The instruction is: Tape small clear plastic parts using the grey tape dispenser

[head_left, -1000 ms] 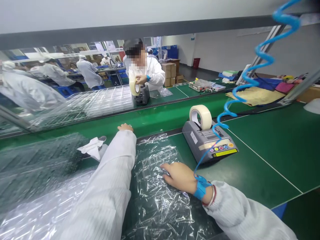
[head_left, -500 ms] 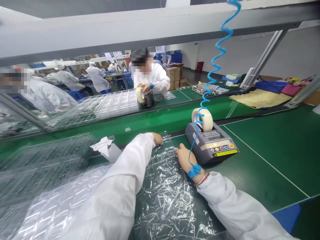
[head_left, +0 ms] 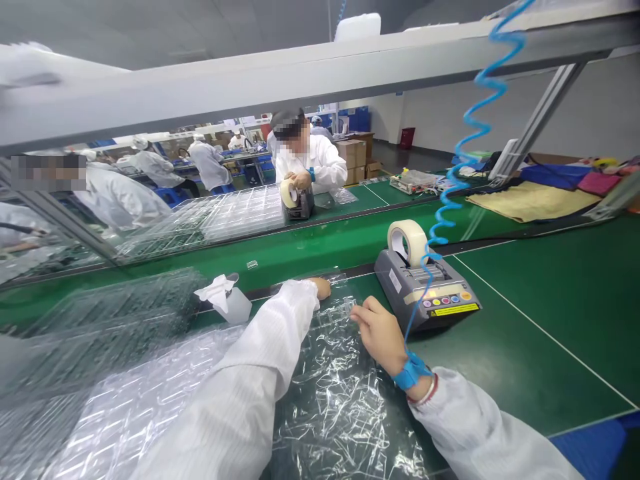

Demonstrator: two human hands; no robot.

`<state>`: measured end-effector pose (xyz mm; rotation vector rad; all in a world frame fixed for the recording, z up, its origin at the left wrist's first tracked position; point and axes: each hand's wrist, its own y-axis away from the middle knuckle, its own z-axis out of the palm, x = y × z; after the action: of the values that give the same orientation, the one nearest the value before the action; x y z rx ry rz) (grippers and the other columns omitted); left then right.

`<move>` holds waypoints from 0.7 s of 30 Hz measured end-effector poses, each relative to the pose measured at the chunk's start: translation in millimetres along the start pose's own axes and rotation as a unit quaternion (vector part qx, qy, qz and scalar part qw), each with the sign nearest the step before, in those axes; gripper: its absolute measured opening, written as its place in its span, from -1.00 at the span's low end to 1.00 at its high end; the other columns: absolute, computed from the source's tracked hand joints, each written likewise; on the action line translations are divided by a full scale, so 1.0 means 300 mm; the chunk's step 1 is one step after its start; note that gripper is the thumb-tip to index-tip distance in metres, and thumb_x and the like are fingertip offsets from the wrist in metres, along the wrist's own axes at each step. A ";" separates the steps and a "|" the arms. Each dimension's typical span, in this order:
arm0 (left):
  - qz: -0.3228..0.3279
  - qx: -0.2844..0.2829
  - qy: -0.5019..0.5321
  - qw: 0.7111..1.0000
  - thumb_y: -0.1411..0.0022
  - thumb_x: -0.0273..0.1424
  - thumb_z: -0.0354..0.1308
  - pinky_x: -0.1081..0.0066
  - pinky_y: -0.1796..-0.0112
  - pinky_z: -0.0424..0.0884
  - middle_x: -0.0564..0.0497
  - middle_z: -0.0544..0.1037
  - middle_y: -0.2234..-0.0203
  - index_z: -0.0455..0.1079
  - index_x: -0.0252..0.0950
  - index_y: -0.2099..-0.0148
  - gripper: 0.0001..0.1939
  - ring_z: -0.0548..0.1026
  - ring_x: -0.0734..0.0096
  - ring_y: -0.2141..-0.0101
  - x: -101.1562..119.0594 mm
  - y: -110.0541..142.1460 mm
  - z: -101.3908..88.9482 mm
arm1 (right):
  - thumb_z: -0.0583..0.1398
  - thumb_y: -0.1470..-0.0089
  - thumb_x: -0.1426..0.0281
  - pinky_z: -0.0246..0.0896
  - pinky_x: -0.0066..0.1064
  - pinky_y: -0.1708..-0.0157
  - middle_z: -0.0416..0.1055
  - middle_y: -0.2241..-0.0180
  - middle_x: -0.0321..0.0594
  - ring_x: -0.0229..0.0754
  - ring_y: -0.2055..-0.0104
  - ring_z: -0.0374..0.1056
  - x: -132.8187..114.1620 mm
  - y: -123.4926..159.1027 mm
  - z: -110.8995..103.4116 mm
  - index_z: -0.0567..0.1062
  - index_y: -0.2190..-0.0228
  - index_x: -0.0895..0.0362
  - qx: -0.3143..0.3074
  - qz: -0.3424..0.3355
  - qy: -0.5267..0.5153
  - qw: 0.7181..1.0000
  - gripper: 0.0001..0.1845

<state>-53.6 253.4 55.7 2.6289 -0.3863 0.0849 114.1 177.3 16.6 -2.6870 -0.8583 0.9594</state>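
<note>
My left hand [head_left: 320, 288] lies at the far edge of a crumpled clear plastic sheet [head_left: 340, 400], its fingers partly hidden by my white striped sleeve [head_left: 240, 393]. My right hand [head_left: 380, 335] rests nearer the middle, fingertips on the plastic and holding nothing. Just to its right stands a grey tape dispenser [head_left: 425, 293] with a roll of pale tape [head_left: 406, 241] on top. A blue wrist strap [head_left: 411, 372] circles my right wrist, and its coiled blue cord [head_left: 450, 200] rises past the dispenser.
Mounds of clear plastic film [head_left: 100, 333] lie on the green bench [head_left: 540, 313] to the left, with a white tissue [head_left: 215, 292] beside them. A grey overhead beam [head_left: 300, 87] crosses the view. Beyond it, a co-worker [head_left: 310, 157] handles another tape dispenser [head_left: 298, 202].
My left hand has moved right from the green bench to the sheet's far edge. My right hand has moved toward the dispenser. The view has tilted upward.
</note>
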 end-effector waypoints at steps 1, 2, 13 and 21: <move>0.013 0.008 -0.003 1.000 -0.26 -0.32 0.04 0.22 0.20 0.41 -0.08 0.40 0.12 0.30 -0.34 0.03 -0.72 0.43 0.32 0.19 0.013 0.010 -0.017 | -0.01 -0.15 0.44 0.08 -0.45 0.40 0.15 0.46 -0.27 -0.26 0.43 0.19 -0.012 0.014 -0.029 0.48 0.41 0.13 0.026 0.003 -0.058 0.998 -0.73; 0.029 0.019 -0.005 0.999 -0.25 -0.33 0.04 0.21 0.19 0.41 -0.08 0.41 0.13 0.30 -0.35 0.04 -0.73 0.43 0.31 0.19 0.027 0.023 -0.038 | 0.04 -0.13 0.40 0.09 -0.43 0.40 0.12 0.49 -0.29 -0.26 0.43 0.18 -0.020 0.028 -0.062 0.49 0.43 0.13 0.052 0.011 -0.131 0.990 -0.76; 0.322 0.324 -0.032 0.889 -0.10 -0.15 0.14 0.26 0.04 0.19 -0.06 0.41 0.13 0.28 -0.21 -0.07 -0.50 0.27 0.27 0.05 0.237 0.316 -0.139 | 0.26 0.11 0.23 -0.38 -0.52 0.73 -0.16 0.65 -0.51 -0.42 0.68 -0.40 0.023 0.128 -0.264 0.28 0.51 0.08 -0.012 0.184 -0.709 0.680 -0.73; 0.338 0.397 0.019 0.853 -0.12 -0.17 0.16 0.28 0.17 0.25 -0.01 0.48 0.35 0.40 -0.26 0.16 -0.68 0.33 0.33 0.23 0.284 0.333 -0.070 | 0.22 0.06 0.18 -0.34 -0.54 0.73 -0.13 0.64 -0.51 -0.43 0.69 -0.36 0.044 0.162 -0.279 0.33 0.45 0.08 -0.037 0.202 -0.682 0.702 -0.75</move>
<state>-0.2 157.0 130.0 3.0957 -1.5289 0.6499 197.2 148.1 58.9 -1.7629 -0.3227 3.1449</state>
